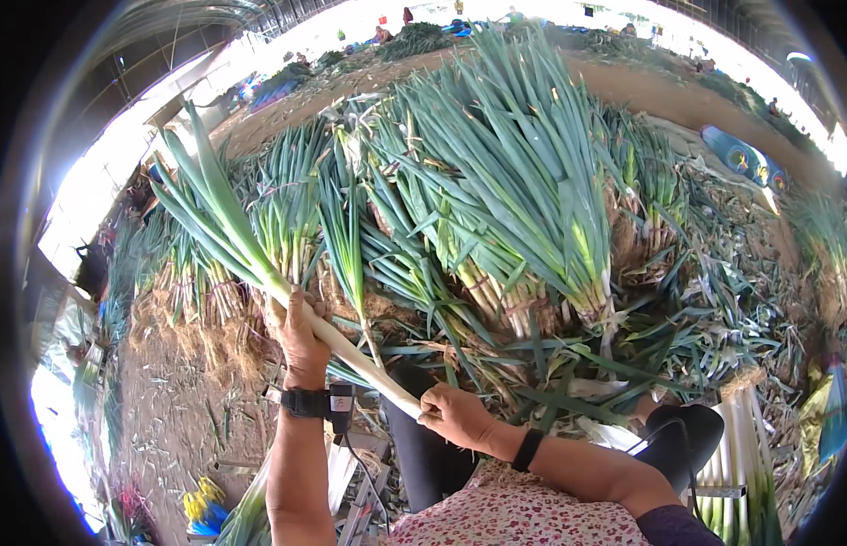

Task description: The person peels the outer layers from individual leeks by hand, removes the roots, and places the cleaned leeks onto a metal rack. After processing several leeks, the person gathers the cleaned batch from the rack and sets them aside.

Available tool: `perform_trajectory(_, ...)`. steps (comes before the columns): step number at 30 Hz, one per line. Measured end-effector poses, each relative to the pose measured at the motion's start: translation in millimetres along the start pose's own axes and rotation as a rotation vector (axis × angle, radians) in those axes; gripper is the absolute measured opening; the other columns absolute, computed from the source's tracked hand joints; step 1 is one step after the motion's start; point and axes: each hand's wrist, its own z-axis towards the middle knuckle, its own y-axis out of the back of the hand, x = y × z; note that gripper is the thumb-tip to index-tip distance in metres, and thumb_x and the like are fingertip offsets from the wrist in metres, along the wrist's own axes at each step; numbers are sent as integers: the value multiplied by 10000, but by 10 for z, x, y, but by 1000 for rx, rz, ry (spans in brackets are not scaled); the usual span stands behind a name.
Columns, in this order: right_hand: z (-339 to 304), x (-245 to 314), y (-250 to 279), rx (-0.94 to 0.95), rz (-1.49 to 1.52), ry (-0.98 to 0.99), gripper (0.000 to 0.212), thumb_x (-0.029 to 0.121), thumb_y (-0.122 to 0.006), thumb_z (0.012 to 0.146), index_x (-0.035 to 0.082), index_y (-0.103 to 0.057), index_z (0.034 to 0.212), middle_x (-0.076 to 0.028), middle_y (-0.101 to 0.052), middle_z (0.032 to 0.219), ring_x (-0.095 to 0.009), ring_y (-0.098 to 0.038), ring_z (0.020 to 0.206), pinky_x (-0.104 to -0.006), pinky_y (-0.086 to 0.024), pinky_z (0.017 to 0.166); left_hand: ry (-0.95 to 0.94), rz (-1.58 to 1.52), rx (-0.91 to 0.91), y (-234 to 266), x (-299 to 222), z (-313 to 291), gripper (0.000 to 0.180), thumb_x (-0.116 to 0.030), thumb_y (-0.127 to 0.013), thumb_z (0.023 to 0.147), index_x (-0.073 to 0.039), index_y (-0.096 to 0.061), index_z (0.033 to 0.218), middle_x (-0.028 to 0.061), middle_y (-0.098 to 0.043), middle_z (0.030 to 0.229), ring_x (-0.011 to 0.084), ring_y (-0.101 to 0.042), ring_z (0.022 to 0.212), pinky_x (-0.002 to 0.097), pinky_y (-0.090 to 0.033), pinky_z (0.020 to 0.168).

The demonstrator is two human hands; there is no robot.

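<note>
A long green onion (362,360) lies slantwise across my lap, its green leaves toward the upper left and its white shank toward me. My left hand (302,338) is wrapped around the shank just below the leaves. At the root end, my right hand (460,417) has its fingers closed on the white tip; what the fingertips pinch there is partly hidden. Just beyond my hands leans a large heap of unpeeled green onions (524,196). Beside my right knee stand cleaned green onions (737,437) with pale white shanks.
Tied bundles with shaggy roots (219,314) stand in a row at the left. Stripped leaves (715,300) litter the ground at the right. A bunch of yellow and blue ties (203,505) sits at the lower left. A blue rolled sack (742,156) lies at the far right.
</note>
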Motion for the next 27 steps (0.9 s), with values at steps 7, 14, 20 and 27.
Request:
perform_trajectory(7, -261, 113, -9, 218, -84, 311, 172, 190, -627, 737, 86, -494, 705, -44, -527, 706, -239, -564, 664, -367, -454, 592, -153, 170, -190, -86, 101, 6, 232, -140, -572, 836, -126, -441, 1027, -8, -464, 684, 84, -438, 501, 243, -385, 413)
perform_trajectory(14, -629, -61, 914, 456, 215, -230, 263, 248, -637, 757, 31, -578, 893, -140, -595, 795, -305, -590, 730, -366, -446, 637, -94, 65, -109, 240, 110, 215, 159, -236, -566, 844, -114, -468, 874, -20, -446, 628, 89, -433, 491, 245, -377, 420)
perform_trajectory(20, -376, -224, 628, 22, -98, -151, 250, 244, -639, 739, 67, -635, 915, -118, -622, 703, -302, -604, 661, -399, -467, 609, 32, -40, 97, 235, 95, 202, 255, -384, -517, 851, -164, -430, 758, -44, -361, 583, 95, -379, 521, 273, -376, 484)
perform_trajectory(27, -126, -256, 250, 242, -137, -269, 251, 280, -584, 728, 95, -677, 870, -146, -635, 738, -313, -620, 707, -392, -487, 649, -99, -120, 372, -102, -105, -125, 532, -352, -516, 872, -130, -334, 1319, -26, -398, 637, 70, -378, 451, 236, -353, 422)
